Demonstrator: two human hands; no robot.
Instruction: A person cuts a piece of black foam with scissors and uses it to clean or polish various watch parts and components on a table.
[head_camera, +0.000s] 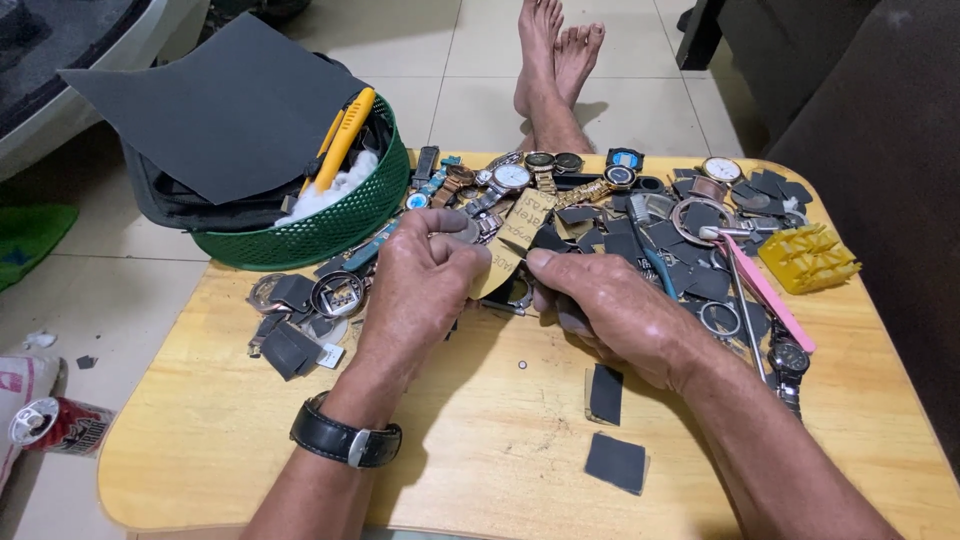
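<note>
Over the middle of a low wooden table, both hands pinch a tan strip of sandpaper with handwriting on its back. My left hand grips the strip's left side, and a black wristwatch sits on that wrist. My right hand pinches the strip's lower right edge. Whether a small part sits under the strip, I cannot tell. Just behind the hands lie several wristwatches, watch cases and dark sandpaper scraps.
A green basket at the back left holds a large dark sandpaper sheet, a yellow tool and cotton. A yellow block and a pink file lie at the right. Two dark squares lie near the front. A can lies on the floor.
</note>
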